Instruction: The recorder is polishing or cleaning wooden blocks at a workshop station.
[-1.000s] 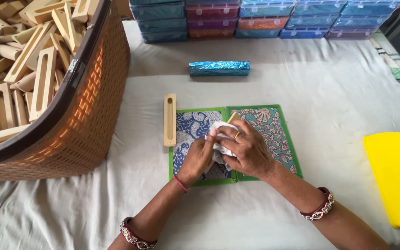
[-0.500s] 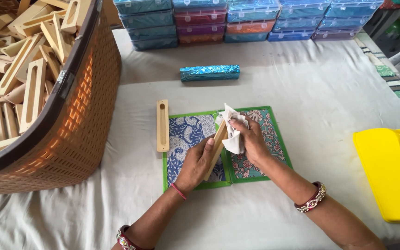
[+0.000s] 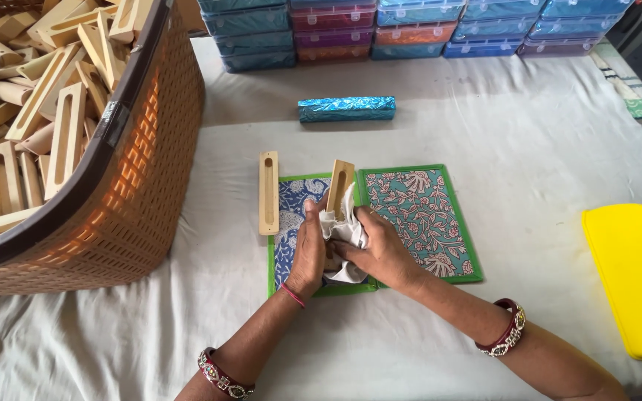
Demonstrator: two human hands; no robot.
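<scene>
Two hands — left hand (image 3: 308,249) | right hand (image 3: 380,249) | one slotted block (image 3: 339,189) | one cloth (image 3: 345,229)

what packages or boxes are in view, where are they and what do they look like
Wrapped packet: on the cloth beyond the hands, long bar shape, shiny blue-green foil.
Stacked boxes: row along the far edge, flat rectangular, teal, purple, orange and blue.
No signs or screens show.

White cloth (image 3: 484,111) covers the table — soft, even light.
</scene>
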